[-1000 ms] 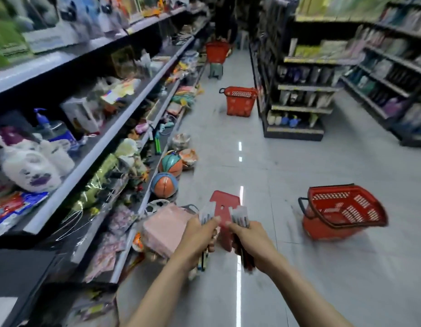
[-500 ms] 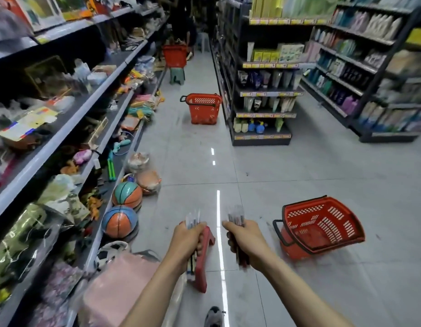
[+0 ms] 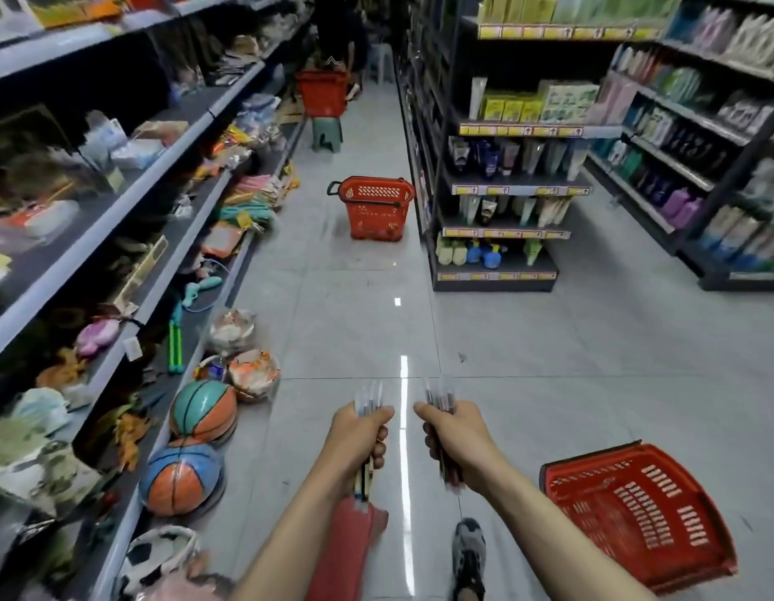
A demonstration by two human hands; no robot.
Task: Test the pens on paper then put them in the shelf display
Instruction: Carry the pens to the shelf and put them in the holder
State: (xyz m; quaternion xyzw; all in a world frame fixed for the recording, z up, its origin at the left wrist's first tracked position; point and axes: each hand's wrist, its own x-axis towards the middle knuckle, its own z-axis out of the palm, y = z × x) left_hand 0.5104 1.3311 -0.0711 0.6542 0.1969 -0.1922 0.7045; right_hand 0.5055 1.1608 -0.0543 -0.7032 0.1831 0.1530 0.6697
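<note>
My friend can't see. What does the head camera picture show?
In a shop aisle, the left hand grips pens and a red board; the right hand grips more pens. A red basket lies tilted on the floor at right; toy shelves with balls line the left.

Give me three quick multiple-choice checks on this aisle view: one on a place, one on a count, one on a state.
1. Where is the nearest red plastic shopping basket?
A. on the left-hand shelf
B. on the grey tiled floor, right of the right hand
C. hanging from the left arm

2. How many red plastic baskets show?
A. one
B. five
C. three

3. What are the hands doing?
A. each grips a bundle of slim pens
B. both hang empty
C. only the left holds pens

Answers:
1 B: it lies tilted on the tiles beside the right forearm.
2 C: the near one, one mid-aisle, and a far one above a green plastic stool.
3 A: the left hand and the right hand both curl round pens.
</note>
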